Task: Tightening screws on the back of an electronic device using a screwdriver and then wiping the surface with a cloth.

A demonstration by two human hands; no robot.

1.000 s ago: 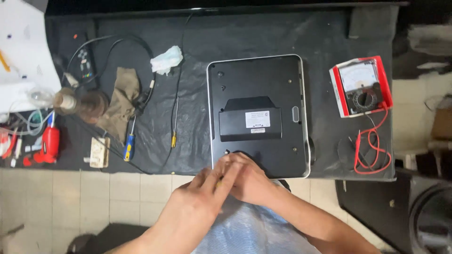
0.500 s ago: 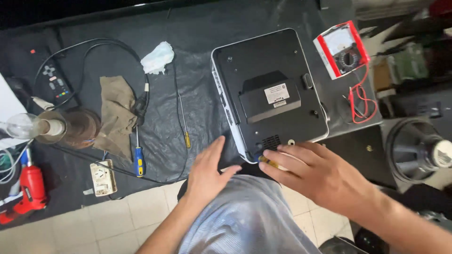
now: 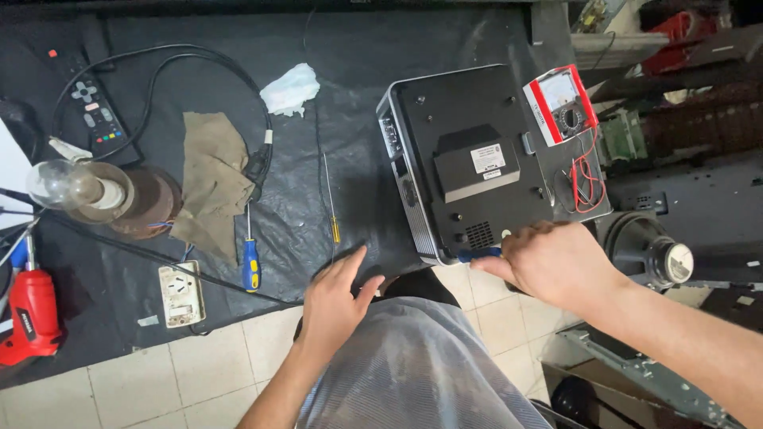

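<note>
A black box-shaped device (image 3: 469, 159) lies bottom up on the black-covered table (image 3: 358, 159). My right hand (image 3: 552, 266) is at its near right corner, closed around a blue-handled screwdriver (image 3: 479, 254) whose handle sticks out to the left along the device's near edge. The tip is hidden. My left hand (image 3: 338, 294) rests flat on the table's near edge, left of the device, fingers spread and holding nothing. A thin yellow-handled screwdriver (image 3: 330, 199) lies just beyond it.
A red and white multimeter (image 3: 560, 103) with red and black leads (image 3: 584, 179) sits right of the device. To the left lie a blue and yellow screwdriver (image 3: 250, 266), brown cloth (image 3: 211, 183), white socket (image 3: 181, 292), bulb on a base (image 3: 67, 187), remote (image 3: 91, 115) and red power tool (image 3: 32, 314). A speaker (image 3: 660, 254) stands at right.
My right hand has moved to the device's near right corner and now grips the blue-handled screwdriver. My left hand has stayed by the table edge. The view has shifted left.
</note>
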